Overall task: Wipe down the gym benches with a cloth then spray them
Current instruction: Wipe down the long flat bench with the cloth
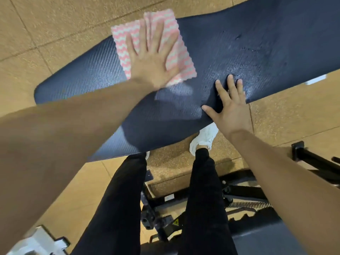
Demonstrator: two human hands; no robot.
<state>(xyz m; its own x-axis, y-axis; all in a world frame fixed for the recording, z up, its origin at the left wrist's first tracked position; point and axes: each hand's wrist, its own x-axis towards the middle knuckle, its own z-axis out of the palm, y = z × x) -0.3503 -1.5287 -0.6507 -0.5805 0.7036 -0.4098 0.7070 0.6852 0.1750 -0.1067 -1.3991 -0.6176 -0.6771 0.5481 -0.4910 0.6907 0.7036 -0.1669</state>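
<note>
Cloth [147,43] is lying on the far left of the bench surface [82,74], left hand [152,59] pressing it flat, fingers apart. Right hand [230,111], splayed and empty, is bracing the near edge. Wiping is underway; droplets are showing rightward; no sprayer is showing.

Glaring softly off the wet bench pad [239,57]; blurring around the left hand [152,59]; bending at the edges.
</note>
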